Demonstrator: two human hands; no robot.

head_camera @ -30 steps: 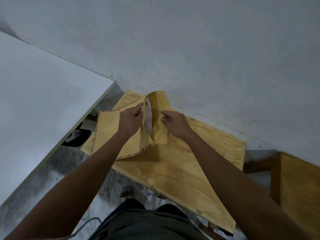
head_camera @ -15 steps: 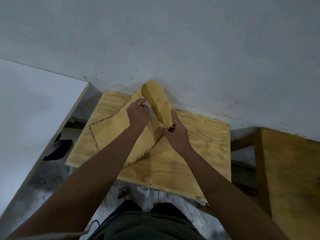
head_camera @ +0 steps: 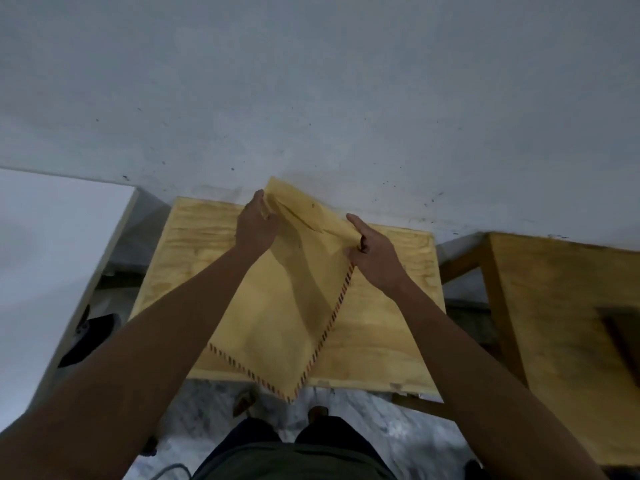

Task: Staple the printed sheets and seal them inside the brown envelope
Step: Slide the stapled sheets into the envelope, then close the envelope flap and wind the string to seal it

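Observation:
A brown envelope [head_camera: 277, 317] with a red-and-dark striped border lies slanted on the plywood table [head_camera: 381, 341], its near corner hanging past the front edge. Its flap [head_camera: 304, 209] is raised at the far end, near the wall. My left hand [head_camera: 254, 223] pinches the flap's left end. My right hand [head_camera: 372, 252] pinches the envelope's right edge where the flap begins, with the index finger stretched out along the flap. The printed sheets are not visible.
A grey wall [head_camera: 311, 98] rises directly behind the table. A white tabletop [head_camera: 52, 244] stands at the left, and a second wooden table [head_camera: 561, 323] at the right. A dark object [head_camera: 90, 334] lies on the floor at the left. My legs and feet are below the table's front edge.
The envelope has turned and slid toward me, so its corner now overhangs the front edge. Both hands have moved apart to the flap's two ends. The white sheet seen in the opening earlier is hidden.

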